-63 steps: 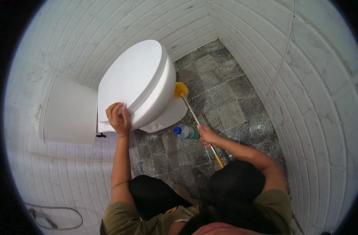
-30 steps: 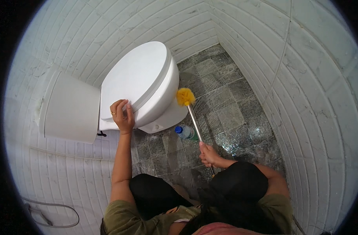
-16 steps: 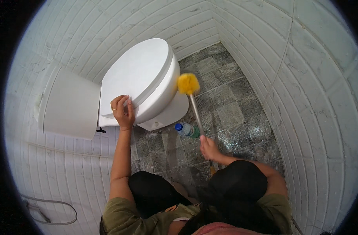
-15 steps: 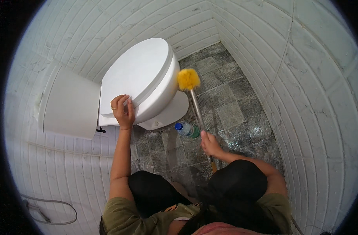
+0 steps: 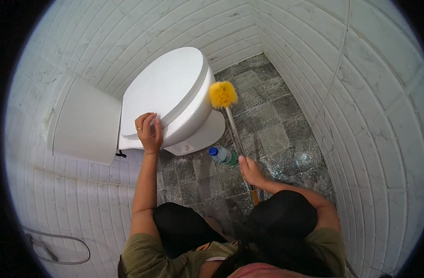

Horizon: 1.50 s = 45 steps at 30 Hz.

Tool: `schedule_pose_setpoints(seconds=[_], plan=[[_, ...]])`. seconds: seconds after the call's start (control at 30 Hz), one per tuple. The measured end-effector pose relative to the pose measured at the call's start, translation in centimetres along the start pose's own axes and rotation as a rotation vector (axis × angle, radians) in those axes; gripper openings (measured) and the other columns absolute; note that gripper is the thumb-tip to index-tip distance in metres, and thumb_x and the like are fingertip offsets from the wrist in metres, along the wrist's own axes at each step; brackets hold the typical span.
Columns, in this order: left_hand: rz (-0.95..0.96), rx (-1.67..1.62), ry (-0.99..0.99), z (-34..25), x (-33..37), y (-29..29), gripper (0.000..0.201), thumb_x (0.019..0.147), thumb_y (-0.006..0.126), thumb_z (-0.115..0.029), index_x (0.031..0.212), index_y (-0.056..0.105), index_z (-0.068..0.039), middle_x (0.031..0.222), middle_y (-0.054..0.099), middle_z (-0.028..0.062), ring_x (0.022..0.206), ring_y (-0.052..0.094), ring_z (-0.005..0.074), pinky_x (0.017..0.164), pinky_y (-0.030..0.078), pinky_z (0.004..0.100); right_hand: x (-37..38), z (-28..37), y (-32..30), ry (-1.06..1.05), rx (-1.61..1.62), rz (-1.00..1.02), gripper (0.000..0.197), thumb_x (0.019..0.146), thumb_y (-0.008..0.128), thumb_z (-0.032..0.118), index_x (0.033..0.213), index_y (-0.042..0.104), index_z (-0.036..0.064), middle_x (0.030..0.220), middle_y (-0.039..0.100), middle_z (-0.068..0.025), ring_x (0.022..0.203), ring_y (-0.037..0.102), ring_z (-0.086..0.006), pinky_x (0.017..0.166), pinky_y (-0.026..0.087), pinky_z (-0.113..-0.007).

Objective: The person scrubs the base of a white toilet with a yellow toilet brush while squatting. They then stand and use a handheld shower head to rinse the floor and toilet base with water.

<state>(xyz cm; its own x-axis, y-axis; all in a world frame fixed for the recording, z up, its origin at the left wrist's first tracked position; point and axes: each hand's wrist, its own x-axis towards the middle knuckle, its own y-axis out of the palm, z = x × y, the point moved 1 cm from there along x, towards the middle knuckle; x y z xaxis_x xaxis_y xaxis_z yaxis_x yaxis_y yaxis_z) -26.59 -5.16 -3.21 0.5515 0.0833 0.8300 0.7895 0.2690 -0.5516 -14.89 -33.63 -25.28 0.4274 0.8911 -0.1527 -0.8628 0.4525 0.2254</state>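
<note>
A white toilet (image 5: 193,111) with its lid (image 5: 163,88) down stands to the left of the middle. My left hand (image 5: 149,132) rests at the near edge of the lid, its fingers bent but apart, gripping nothing that I can see. In my right hand (image 5: 251,171) is the metal handle of a toilet brush, closed around it low down. The brush's yellow, fluffy head (image 5: 223,94) is raised beside the front of the bowl, touching or very close to it. Behind the handle, a clear bottle (image 5: 223,155) with a blue cap and green lower part is on the floor.
The white cistern (image 5: 86,121) adjoins the toilet at left, with a small black fitting (image 5: 121,154) below it. White tiled walls (image 5: 369,116) close in around. The grey tiled floor (image 5: 274,139) looks wet. A grey hose (image 5: 70,263) hangs at lower left.
The view has shifted very slightly. Both hands keep their places, and the brush head stays by the bowl with little visible movement.
</note>
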Motion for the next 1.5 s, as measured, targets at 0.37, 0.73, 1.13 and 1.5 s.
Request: schedule_pose_setpoints(seconds=[0.37,0.73,1.13,1.5], plan=[[0.004,-0.003,0.017,-0.2,0.3,-0.1,0.016,0.080,0.064,0.000,0.096,0.064,-0.003,0.097,0.062,0.0126,0.091,0.056,0.0283,0.080,0.045,0.0370,1.1,0.5,-0.3,-0.114,-0.066,-0.052,0.047,0.102,0.038,0.044,0.073,0.038,0.0062,0.063,0.034,0.0009,0.058,0.035,-0.0115,0.053,0.034,-0.036],[0.005,-0.009,0.003,-0.2,0.0,0.0,0.017,0.080,0.064,-0.001,0.096,0.064,-0.003,0.097,0.062,0.0125,0.091,0.056,0.0281,0.080,0.045,0.0370,-0.7,-1.9,0.5,-0.115,-0.107,-0.011,0.052,0.100,0.039,0.051,0.074,0.042,0.0060,0.062,0.035,0.0002,0.058,0.037,-0.0113,0.053,0.035,-0.033],[0.020,0.012,-0.006,-0.1,0.0,0.2,0.014,0.082,0.062,-0.002,0.096,0.064,-0.002,0.097,0.061,0.0132,0.092,0.056,0.0278,0.080,0.046,0.0370,-0.4,-1.2,2.0,0.523,0.370,0.144,0.048,0.096,0.035,0.060,0.082,0.037,0.0146,0.054,0.034,0.0015,0.039,0.034,-0.0100,0.032,0.033,-0.032],[0.008,0.015,-0.030,0.2,-0.4,0.3,0.014,0.082,0.062,-0.001,0.096,0.064,-0.002,0.097,0.061,0.0132,0.091,0.057,0.0274,0.079,0.046,0.0362,6.7,-5.6,-2.3,0.375,-0.105,0.167,0.059,0.098,0.033,0.055,0.078,0.049,0.0020,0.049,0.041,-0.0061,0.034,0.045,-0.0186,0.033,0.036,-0.036]])
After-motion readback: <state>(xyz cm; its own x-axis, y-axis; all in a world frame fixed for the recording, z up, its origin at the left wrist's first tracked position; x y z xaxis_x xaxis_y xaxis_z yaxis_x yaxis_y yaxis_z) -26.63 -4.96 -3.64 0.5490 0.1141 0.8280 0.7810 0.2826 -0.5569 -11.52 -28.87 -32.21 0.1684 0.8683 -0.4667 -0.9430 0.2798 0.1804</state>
